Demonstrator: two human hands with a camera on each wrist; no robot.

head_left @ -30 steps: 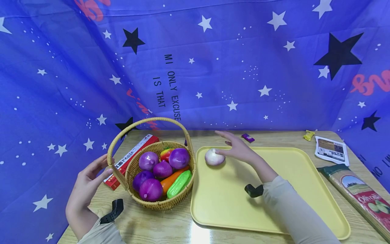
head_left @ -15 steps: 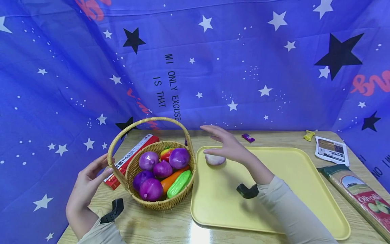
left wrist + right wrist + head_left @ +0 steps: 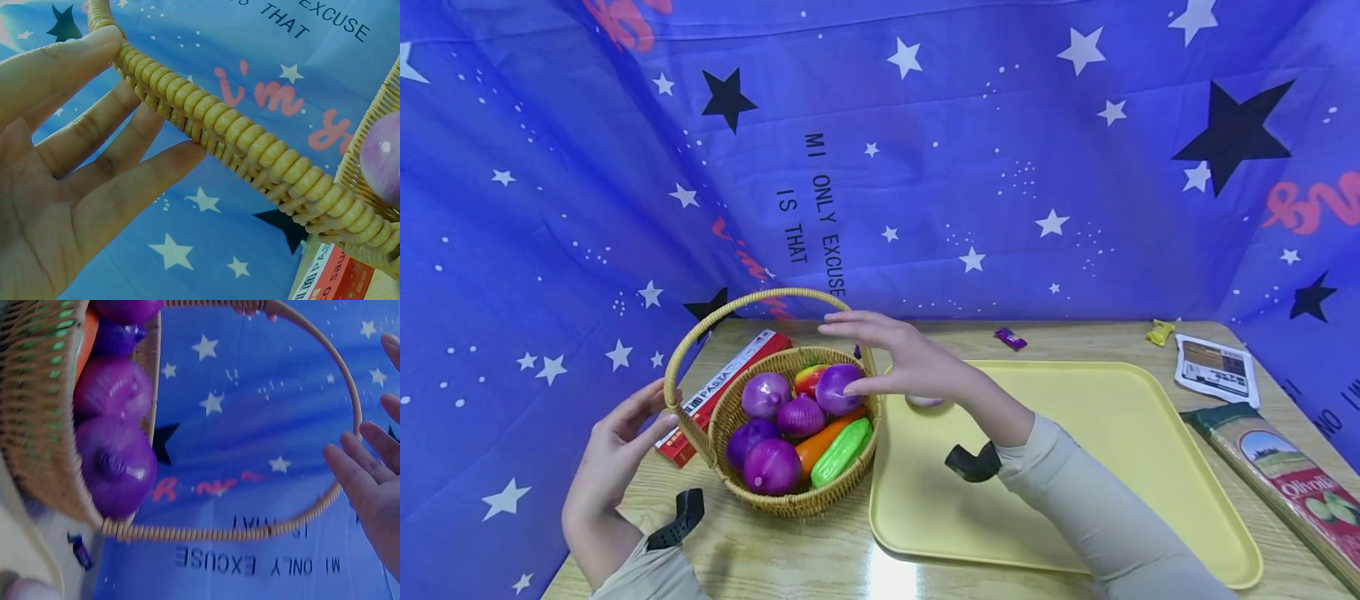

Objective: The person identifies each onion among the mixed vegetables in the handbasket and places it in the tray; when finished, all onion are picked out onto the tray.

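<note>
A wicker basket with a tall arched handle stands on the table. Inside lie several purple onions, a red-yellow fruit or vegetable, an orange carrot-like piece and a bright green one. My left hand pinches the left side of the handle, thumb on one side and fingers on the other. Fingers spread, my right hand hovers at the basket's right rim, overlapping the handle and an onion, with nothing in its grasp. Behind it, a whitish onion on the tray is mostly hidden.
A yellow tray lies right of the basket. A red pasta box sits behind it. Small purple and yellow wrapped pieces, a white packet and an Olivoila bag line the back and right. A blue starry cloth hangs behind.
My right hand has moved left, from over the whitish onion on the tray to the basket's right rim. My left hand and the basket have stayed still.
</note>
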